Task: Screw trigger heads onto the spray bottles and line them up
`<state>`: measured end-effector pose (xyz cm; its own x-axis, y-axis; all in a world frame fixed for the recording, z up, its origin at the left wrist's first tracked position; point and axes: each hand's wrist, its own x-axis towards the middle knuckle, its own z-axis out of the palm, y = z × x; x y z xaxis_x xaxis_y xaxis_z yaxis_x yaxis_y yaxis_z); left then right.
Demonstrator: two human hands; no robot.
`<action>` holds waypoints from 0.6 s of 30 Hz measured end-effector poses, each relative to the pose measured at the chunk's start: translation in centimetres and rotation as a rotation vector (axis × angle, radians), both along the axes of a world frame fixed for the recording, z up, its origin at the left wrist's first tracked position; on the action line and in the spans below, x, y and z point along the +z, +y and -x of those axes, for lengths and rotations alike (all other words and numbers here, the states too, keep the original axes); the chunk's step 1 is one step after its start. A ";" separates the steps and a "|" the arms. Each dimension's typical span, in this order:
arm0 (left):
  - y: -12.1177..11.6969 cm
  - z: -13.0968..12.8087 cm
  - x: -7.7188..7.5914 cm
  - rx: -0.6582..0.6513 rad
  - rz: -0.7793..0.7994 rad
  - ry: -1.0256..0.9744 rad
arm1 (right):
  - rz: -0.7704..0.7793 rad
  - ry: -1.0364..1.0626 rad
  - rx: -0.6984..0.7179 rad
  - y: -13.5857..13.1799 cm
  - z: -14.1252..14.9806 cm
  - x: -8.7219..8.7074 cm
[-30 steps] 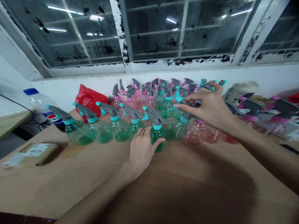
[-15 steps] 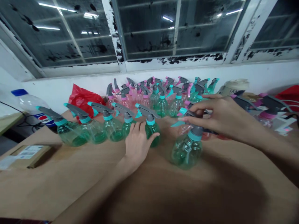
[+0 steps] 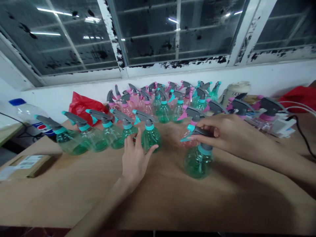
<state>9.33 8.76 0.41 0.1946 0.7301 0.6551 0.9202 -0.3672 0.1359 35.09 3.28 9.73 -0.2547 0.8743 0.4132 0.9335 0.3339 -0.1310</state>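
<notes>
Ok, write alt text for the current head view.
A person's right hand holds a green spray bottle by its trigger head; the left hand is near a row of five similar bottles on a brown table. Farther back stand pink and green bottles, below dark windows.

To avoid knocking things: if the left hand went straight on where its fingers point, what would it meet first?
The left hand would probably meet the fourth green bottle from the left in the front row; whether they touch is unclear.

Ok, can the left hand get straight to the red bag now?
Probably not directly: the row of green spray bottles stands between the left hand and the red bag, though reaching over them might work.
</notes>
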 end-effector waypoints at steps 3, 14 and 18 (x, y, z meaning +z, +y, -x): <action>-1.1 0.3 -0.5 0.000 0.039 -0.017 | 0.037 0.097 -0.017 -0.4 -0.3 0.0; -3.3 -1.7 -1.0 -0.123 0.272 0.026 | 0.259 0.426 0.050 -1.3 -3.2 -2.0; -3.0 -2.4 -1.2 -0.109 0.322 0.111 | 0.280 0.508 0.154 -1.4 -4.0 -3.7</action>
<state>11.69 5.75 -0.79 0.3394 0.8667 0.3655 0.8937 -0.4184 0.1621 39.07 1.86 6.02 -0.2182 0.9363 0.2753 0.6746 0.3486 -0.6507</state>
